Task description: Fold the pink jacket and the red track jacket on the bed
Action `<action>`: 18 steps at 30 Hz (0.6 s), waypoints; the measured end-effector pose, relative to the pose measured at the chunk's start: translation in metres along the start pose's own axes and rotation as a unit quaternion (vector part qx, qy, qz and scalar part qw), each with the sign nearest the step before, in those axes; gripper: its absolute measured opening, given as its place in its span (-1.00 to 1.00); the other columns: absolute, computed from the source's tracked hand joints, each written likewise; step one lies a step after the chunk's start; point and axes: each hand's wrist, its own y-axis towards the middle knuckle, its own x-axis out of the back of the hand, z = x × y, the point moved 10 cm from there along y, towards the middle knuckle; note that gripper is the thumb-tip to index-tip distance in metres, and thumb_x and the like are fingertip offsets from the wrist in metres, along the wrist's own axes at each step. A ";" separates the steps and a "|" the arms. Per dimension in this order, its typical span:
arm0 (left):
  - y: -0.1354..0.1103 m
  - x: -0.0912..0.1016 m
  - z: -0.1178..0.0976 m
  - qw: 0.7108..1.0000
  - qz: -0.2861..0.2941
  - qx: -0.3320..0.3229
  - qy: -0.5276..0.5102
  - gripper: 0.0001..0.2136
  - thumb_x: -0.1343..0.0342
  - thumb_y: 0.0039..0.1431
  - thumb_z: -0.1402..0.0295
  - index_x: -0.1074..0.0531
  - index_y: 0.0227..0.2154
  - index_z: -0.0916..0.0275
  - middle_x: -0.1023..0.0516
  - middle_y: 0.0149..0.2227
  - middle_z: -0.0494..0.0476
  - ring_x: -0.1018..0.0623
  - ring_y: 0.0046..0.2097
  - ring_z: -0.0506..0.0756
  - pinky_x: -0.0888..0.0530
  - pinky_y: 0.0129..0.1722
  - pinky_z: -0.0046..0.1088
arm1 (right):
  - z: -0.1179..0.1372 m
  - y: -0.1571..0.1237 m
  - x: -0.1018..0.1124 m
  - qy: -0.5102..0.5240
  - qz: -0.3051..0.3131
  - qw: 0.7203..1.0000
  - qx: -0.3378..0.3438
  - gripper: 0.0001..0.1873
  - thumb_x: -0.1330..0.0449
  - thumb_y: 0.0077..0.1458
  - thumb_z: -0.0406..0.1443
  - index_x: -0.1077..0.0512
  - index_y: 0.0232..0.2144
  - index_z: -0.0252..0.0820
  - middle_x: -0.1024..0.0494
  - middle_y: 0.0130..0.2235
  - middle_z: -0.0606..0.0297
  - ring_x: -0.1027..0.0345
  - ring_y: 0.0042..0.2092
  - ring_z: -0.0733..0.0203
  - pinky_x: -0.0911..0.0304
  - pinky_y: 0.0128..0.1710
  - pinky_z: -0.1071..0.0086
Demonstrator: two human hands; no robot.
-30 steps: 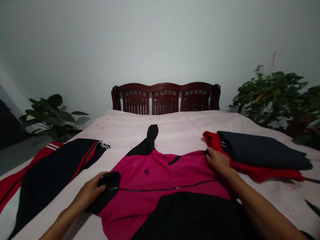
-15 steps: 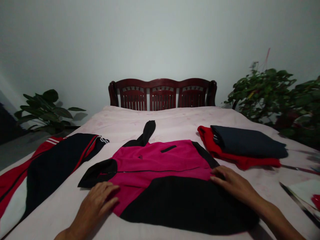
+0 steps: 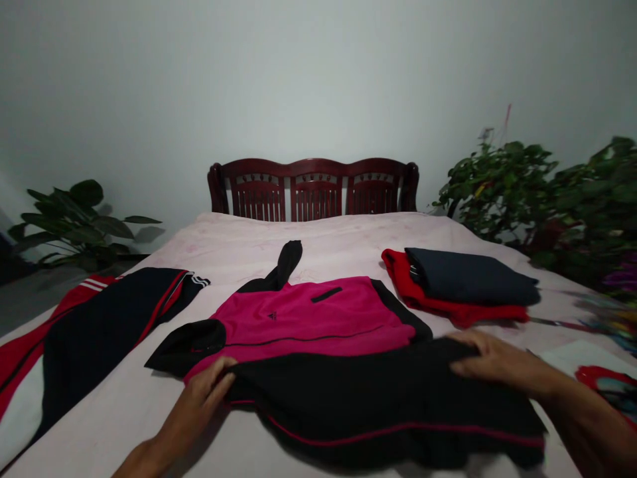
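A magenta and black jacket (image 3: 318, 318) lies spread on the pale pink bed (image 3: 348, 239) in front of me. Its black lower part (image 3: 378, 405) is lifted and folded up toward the magenta chest. My left hand (image 3: 206, 388) pinches the left edge of that black part. My right hand (image 3: 490, 362) grips its right edge, fingers curled over the cloth. A black sleeve (image 3: 186, 342) sticks out to the left, and the black hood (image 3: 286, 262) points toward the headboard.
A red, black and white jacket (image 3: 94, 325) lies at the left. A folded dark garment (image 3: 470, 282) rests on a folded red one (image 3: 448, 305) at the right. Dark wooden headboard (image 3: 313, 189) stands behind. Plants (image 3: 522, 189) flank the bed. Colourful papers (image 3: 602, 382) lie at far right.
Both hands went from smoothing the jacket flat to gripping its black lower part, which is now lifted and brought up over the magenta part. The view shifted slightly right.
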 end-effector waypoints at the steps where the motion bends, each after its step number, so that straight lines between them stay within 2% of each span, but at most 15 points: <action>1: 0.013 0.010 0.001 0.999 -0.036 0.014 -0.009 -0.68 0.08 0.28 0.05 -0.37 -0.19 0.19 -0.48 -0.25 0.05 -0.48 -0.18 0.08 -0.37 -0.17 -0.47 | 0.033 0.014 0.016 0.065 -0.035 0.995 0.070 -0.48 -0.55 0.00 0.01 -0.47 -0.26 -0.24 -0.38 -0.24 0.20 -0.29 -0.20 -0.36 -0.46 -0.29 0.30; 2: 0.027 0.018 0.002 0.997 -0.067 0.026 -0.014 -0.64 0.06 0.25 0.01 -0.38 -0.18 0.20 -0.49 -0.24 0.05 -0.48 -0.16 0.09 -0.36 -0.15 -0.46 | 0.061 0.027 0.037 0.118 -0.093 0.978 0.146 -0.48 -0.58 -0.01 -0.05 -0.47 -0.22 -0.22 -0.37 -0.18 0.18 -0.23 -0.10 -0.32 -0.43 -0.21 0.35; 3: 0.039 0.022 0.005 0.995 -0.088 0.038 -0.023 -0.61 0.06 0.22 -0.01 -0.39 -0.19 0.22 -0.50 -0.24 0.06 -0.49 -0.16 0.10 -0.36 -0.15 -0.45 | 0.078 0.038 0.057 0.156 -0.144 0.954 0.210 -0.47 -0.59 -0.06 -0.08 -0.46 -0.21 -0.21 -0.36 -0.14 0.15 -0.12 -0.02 -0.28 -0.37 -0.13 0.37; 4: 0.050 0.023 0.009 0.993 -0.099 0.049 -0.030 -0.58 0.06 0.20 -0.04 -0.40 -0.22 0.24 -0.51 -0.26 0.07 -0.49 -0.18 0.11 -0.37 -0.16 -0.44 | 0.083 0.048 0.073 0.187 -0.189 0.931 0.251 -0.48 -0.58 -0.10 -0.10 -0.45 -0.22 -0.20 -0.35 -0.13 0.13 -0.04 0.03 -0.26 -0.30 -0.05 0.35; 5: 0.058 0.021 0.014 0.993 -0.095 0.059 -0.037 -0.56 0.07 0.18 -0.06 -0.41 -0.27 0.26 -0.51 -0.29 0.09 -0.49 -0.20 0.13 -0.37 -0.18 -0.43 | 0.075 0.055 0.088 0.204 -0.241 0.910 0.268 -0.51 -0.54 -0.12 -0.11 -0.43 -0.25 -0.19 -0.35 -0.14 0.12 -0.03 0.04 -0.24 -0.25 0.00 0.34; 6: 0.064 0.016 0.020 0.994 -0.080 0.068 -0.040 -0.53 0.08 0.17 -0.08 -0.42 -0.31 0.27 -0.51 -0.32 0.10 -0.50 -0.22 0.14 -0.37 -0.19 -0.42 | 0.055 0.060 0.099 0.207 -0.292 0.899 0.254 -0.53 -0.49 -0.13 -0.11 -0.42 -0.26 -0.19 -0.35 -0.15 0.10 -0.05 0.03 -0.24 -0.23 0.01 0.31; 8: 0.064 0.004 0.032 0.996 -0.025 0.087 -0.027 -0.50 0.11 0.16 -0.11 -0.43 -0.34 0.28 -0.53 -0.32 0.13 -0.51 -0.20 0.16 -0.37 -0.18 -0.41 | -0.004 0.063 0.109 0.174 -0.361 0.903 0.159 -0.52 -0.43 -0.17 -0.09 -0.41 -0.25 -0.20 -0.36 -0.19 0.07 -0.12 -0.02 -0.30 -0.29 -0.04 0.18; 9: 0.059 -0.001 0.038 0.995 0.005 0.098 -0.014 -0.49 0.10 0.16 -0.12 -0.45 -0.30 0.28 -0.54 -0.27 0.14 -0.52 -0.16 0.17 -0.37 -0.14 -0.41 | -0.035 0.061 0.108 0.138 -0.371 0.912 0.106 -0.48 -0.44 -0.20 -0.06 -0.42 -0.25 -0.22 -0.37 -0.20 0.06 -0.13 -0.04 -0.36 -0.33 -0.08 0.12; 10: 0.053 -0.005 0.043 0.994 0.031 0.109 0.000 -0.48 0.08 0.16 -0.11 -0.46 -0.20 0.27 -0.55 -0.20 0.15 -0.52 -0.10 0.18 -0.36 -0.09 -0.40 | -0.059 0.059 0.101 0.105 -0.343 0.930 0.078 -0.43 -0.47 -0.24 -0.04 -0.45 -0.25 -0.25 -0.36 -0.20 0.04 -0.13 -0.05 -0.41 -0.37 -0.13 0.11; 12: 0.037 -0.010 0.047 0.990 0.059 0.125 0.041 -0.43 -0.01 0.12 -0.09 -0.38 0.03 0.24 -0.51 -0.03 0.16 -0.49 0.01 0.20 -0.34 0.00 -0.39 | -0.092 0.057 0.076 0.076 -0.237 0.967 0.052 -0.37 -0.55 -0.20 0.01 -0.49 -0.23 -0.30 -0.37 -0.20 0.05 -0.15 -0.09 -0.47 -0.40 -0.20 0.10; 13: 0.030 -0.009 0.044 0.988 0.057 0.124 0.076 -0.38 -0.07 0.09 -0.07 -0.31 0.12 0.22 -0.47 0.04 0.17 -0.46 0.06 0.21 -0.33 0.02 -0.37 | -0.101 0.054 0.063 0.067 -0.197 0.977 0.051 -0.36 -0.57 -0.16 0.04 -0.51 -0.23 -0.33 -0.37 -0.20 0.06 -0.18 -0.12 -0.49 -0.41 -0.21 0.10; 15: 0.022 -0.007 0.028 0.978 0.021 0.096 0.187 -0.28 -0.18 0.00 0.03 -0.21 0.21 0.21 -0.38 0.13 0.23 -0.40 0.12 0.26 -0.31 0.06 -0.27 | -0.099 0.052 0.049 0.053 -0.172 0.981 0.069 -0.33 -0.58 -0.09 0.10 -0.54 -0.23 -0.35 -0.39 -0.23 0.08 -0.21 -0.16 -0.50 -0.41 -0.22 0.10; 18: 0.021 -0.011 -0.005 0.934 -0.033 0.025 0.354 -0.39 -0.15 0.02 0.33 -0.27 0.19 0.27 -0.36 0.14 0.29 -0.38 0.12 0.30 -0.29 0.07 -0.15 | -0.071 0.058 0.046 0.052 -0.222 0.967 0.117 -0.31 -0.57 -0.10 0.16 -0.55 -0.25 -0.31 -0.40 -0.24 0.12 -0.21 -0.16 -0.51 -0.41 -0.20 0.08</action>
